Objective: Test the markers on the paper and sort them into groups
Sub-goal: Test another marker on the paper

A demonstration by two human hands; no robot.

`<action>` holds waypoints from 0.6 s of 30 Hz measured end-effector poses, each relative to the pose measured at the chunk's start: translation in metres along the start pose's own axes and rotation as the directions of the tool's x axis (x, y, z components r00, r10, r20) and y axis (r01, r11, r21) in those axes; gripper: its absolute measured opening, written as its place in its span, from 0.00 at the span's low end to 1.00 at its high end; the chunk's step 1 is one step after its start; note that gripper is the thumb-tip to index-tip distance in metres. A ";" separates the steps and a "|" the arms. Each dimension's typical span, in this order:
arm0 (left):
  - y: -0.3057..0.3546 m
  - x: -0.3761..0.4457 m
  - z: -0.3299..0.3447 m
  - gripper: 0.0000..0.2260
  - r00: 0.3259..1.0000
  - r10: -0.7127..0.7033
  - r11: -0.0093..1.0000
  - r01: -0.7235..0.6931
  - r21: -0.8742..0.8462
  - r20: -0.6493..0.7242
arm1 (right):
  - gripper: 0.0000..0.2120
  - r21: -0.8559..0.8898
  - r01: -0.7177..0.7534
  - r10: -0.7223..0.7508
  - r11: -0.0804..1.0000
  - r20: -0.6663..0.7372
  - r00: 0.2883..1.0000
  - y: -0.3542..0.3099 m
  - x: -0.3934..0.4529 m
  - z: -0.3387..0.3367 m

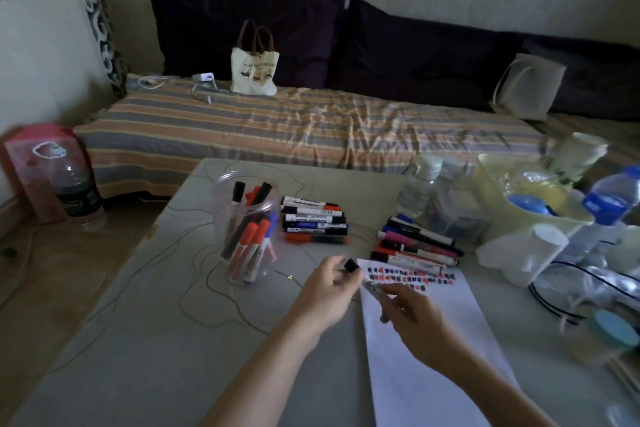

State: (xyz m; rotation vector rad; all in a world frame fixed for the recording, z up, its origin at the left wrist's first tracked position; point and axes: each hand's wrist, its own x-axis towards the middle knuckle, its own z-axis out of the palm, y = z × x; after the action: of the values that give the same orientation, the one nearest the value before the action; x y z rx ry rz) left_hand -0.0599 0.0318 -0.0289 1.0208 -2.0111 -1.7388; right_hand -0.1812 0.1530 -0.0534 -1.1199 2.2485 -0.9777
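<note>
Left hand [329,282], just below the middle of the frame, has its fingers curled in, pinching a small black cap [351,265] at the fingertips. The cap sits right at the top left corner of the paper [429,340]. Right hand [412,314] is just beside it, a bit lower and to the right, fingers wrapped round a marker [375,288] whose exposed end points up-left toward the cap. The two are close but apart. The marker is motion-blurred, so I can't tell its colour; the barrel looks pale with some print on it.

The paper is a long white sheet running from centre down to the bottom right, with a few rows of small red, blue and black test marks [412,276] across its top edge.

Upper left of the hands stands a clear plastic cup [244,236] with red, blue and black-capped markers standing in it. To its right, a neat stack of markers [315,224] lies flat on the table [138,340], caps red, black and blue. A second, looser pile [415,244] lies just above the paper's top edge, including a pink one.
</note>
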 end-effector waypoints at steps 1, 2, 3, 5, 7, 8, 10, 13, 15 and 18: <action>0.004 -0.003 0.006 0.18 1.000 0.014 0.999 -0.015 -0.040 -0.019 | 0.07 0.068 -0.041 0.041 0.997 0.008 0.999 0.004 -0.003 -0.004; 0.006 -0.005 0.012 0.15 0.999 0.027 0.996 -0.031 -0.087 -0.046 | 0.07 0.140 -0.072 0.073 0.988 0.001 0.997 0.005 -0.007 -0.008; 0.008 -0.006 0.018 0.13 0.997 0.035 0.988 -0.045 -0.148 -0.070 | 0.07 0.205 -0.087 0.092 0.975 -0.014 0.996 0.005 -0.010 -0.014; 0.012 -0.007 0.027 0.09 0.997 0.012 0.962 -0.033 -0.270 -0.079 | 0.06 0.247 -0.082 0.091 0.966 -0.027 0.995 0.004 -0.017 -0.026; 0.014 -0.006 0.034 0.06 0.997 -0.021 0.940 -0.005 -0.342 -0.071 | 0.07 0.252 -0.075 0.076 0.965 0.003 0.997 0.003 -0.025 -0.036; 0.014 -0.005 0.037 0.05 0.997 -0.030 0.928 0.001 -0.372 -0.072 | 0.08 0.265 -0.082 0.077 0.961 0.027 0.997 0.003 -0.029 -0.041; 0.015 -0.003 0.044 0.04 0.998 -0.034 0.913 0.007 -0.408 -0.058 | 0.08 0.290 -0.092 0.075 0.953 0.069 0.995 0.004 -0.034 -0.048; 0.018 -0.005 0.056 0.05 1.000 -0.002 0.885 -0.001 -0.465 -0.006 | 0.09 0.337 -0.057 0.038 0.940 0.063 0.997 0.010 -0.038 -0.051; 0.018 -0.004 0.062 0.07 1.000 -0.008 0.864 -0.007 -0.504 -0.027 | 0.10 0.341 -0.034 0.024 0.939 0.034 0.999 0.015 -0.037 -0.054; 0.019 -0.003 0.071 0.07 0.992 -0.066 0.850 0.002 -0.528 -0.103 | 0.14 0.131 0.042 -0.032 0.991 -0.076 0.997 0.017 -0.034 -0.058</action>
State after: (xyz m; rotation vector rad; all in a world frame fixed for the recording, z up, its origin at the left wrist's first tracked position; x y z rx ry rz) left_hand -0.1089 0.0865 -0.0262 0.9395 -1.3228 -2.0311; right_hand -0.2082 0.2113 -0.0261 -1.0878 2.1908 -1.1828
